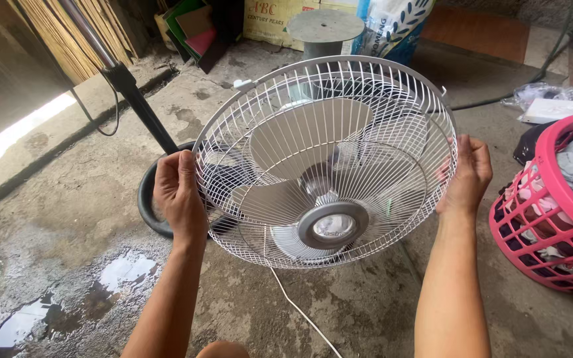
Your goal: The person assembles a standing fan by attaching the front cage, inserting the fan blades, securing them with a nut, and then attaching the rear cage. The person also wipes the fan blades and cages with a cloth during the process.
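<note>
Right at the rim, the fingers [182, 174] of the left hand [179, 195] are curled over the edge of the white wire fan guard [392, 126], clenched on it; the right hand [467, 176] grips the opposite edge the same way, though its fingertips are lost behind the wires; between them the guard is held up, tilted, above the wet concrete floor [366, 311].

Through the wires show pale fan blades [306, 132] and a grey round hub cap [333, 225], its badge too blurred to make out; a white cord [300, 311] trails down from the guard and is cut off by the lower edge.

Behind the left hand a black pole [137, 103] slants up from a dark round base [148, 199], which is mostly covered by the guard.

Further back stand a yellow cardboard box [273, 20] with red print and, just beside it, a white and blue sack [392, 26], both cut off at the top; a grey round stool [325, 30] stands in front of them.

To the right, a pink laundry basket [532, 225] holds crumpled cloth, partly out of view; behind it lies a flat white package [555, 109], near crumpled clear plastic.
</note>
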